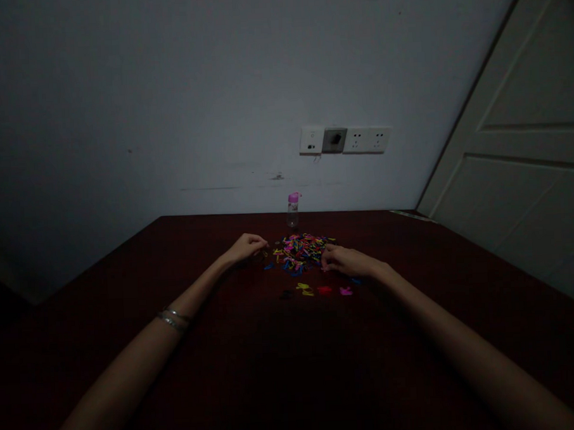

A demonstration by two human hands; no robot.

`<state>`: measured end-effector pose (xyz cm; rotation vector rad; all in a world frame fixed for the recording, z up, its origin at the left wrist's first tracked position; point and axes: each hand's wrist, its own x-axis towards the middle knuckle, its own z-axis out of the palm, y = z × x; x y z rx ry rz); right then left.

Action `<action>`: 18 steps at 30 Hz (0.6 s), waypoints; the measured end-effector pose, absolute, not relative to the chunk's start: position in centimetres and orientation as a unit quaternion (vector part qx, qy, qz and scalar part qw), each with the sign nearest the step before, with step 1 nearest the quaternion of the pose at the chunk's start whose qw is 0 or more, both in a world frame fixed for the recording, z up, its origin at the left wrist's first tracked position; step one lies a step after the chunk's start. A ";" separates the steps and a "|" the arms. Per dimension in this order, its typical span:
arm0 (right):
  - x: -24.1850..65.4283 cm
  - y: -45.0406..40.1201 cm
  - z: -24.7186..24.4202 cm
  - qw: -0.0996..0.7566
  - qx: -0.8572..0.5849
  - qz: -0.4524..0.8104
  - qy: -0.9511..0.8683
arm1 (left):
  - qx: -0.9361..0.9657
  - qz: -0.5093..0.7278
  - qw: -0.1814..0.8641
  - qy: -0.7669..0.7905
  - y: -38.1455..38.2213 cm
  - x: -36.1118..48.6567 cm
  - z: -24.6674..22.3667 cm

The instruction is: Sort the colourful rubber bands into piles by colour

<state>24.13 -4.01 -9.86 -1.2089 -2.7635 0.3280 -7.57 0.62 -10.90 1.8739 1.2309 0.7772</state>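
Note:
A heap of small, slender, multicoloured clip-like pieces (302, 247) lies on the dark red table (218, 370); the room is too dim to tell their exact kind. At the heap's left edge is my left hand (245, 247), its fingertips pinched together close to a few yellow pieces. My right hand (347, 260) reaches the heap's right side with fingers curled down, a pink piece showing by the fingertips. Whatever either hand grips is too small to make out. Nearer to me lie small groups sorted by colour: black pieces (286, 294), yellow pieces (304, 289), red pieces (324, 290) and pink pieces (346, 291).
Behind the heap stands a clear bottle (293, 216) with a pink cap. The table's back edge meets a pale wall (206, 104) carrying sockets (365, 140). To the right is a panelled door (526, 141). A blue piece (356, 281) lies beneath my right wrist.

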 end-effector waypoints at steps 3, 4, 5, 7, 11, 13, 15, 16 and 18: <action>24.2 -4.1 -10.0 0.064 -0.393 0.118 -0.910 | 0.734 0.301 0.368 0.485 0.7 -7.7 -11.0; 24.2 -4.0 -10.0 0.069 -0.392 0.125 -0.909 | 0.733 0.302 0.367 0.487 0.8 -7.7 -11.1; 24.3 -3.9 -10.1 0.075 -0.389 0.134 -0.908 | 0.732 0.303 0.365 0.488 0.8 -7.7 -11.1; 24.5 -3.7 -10.2 0.088 -0.380 0.153 -0.908 | 0.730 0.306 0.367 0.489 0.9 -7.8 -11.2; 24.7 -3.5 -9.8 0.113 -0.365 0.177 -0.907 | 0.726 0.307 0.375 0.487 0.9 -7.8 -11.4; 24.6 -3.7 -9.3 0.128 -0.369 0.181 -0.903 | 0.727 0.306 0.376 0.487 0.9 -7.8 -11.5; 24.4 -4.1 -8.8 0.143 -0.373 0.185 -0.898 | 0.726 0.305 0.380 0.485 1.0 -7.8 -11.6; 24.3 -4.3 -8.5 0.149 -0.375 0.188 -0.896 | 0.725 0.306 0.381 0.485 1.0 -7.8 -11.7; 24.2 -4.5 -8.2 0.154 -0.381 0.197 -0.890 | 0.724 0.302 0.384 0.486 1.0 -7.8 -11.7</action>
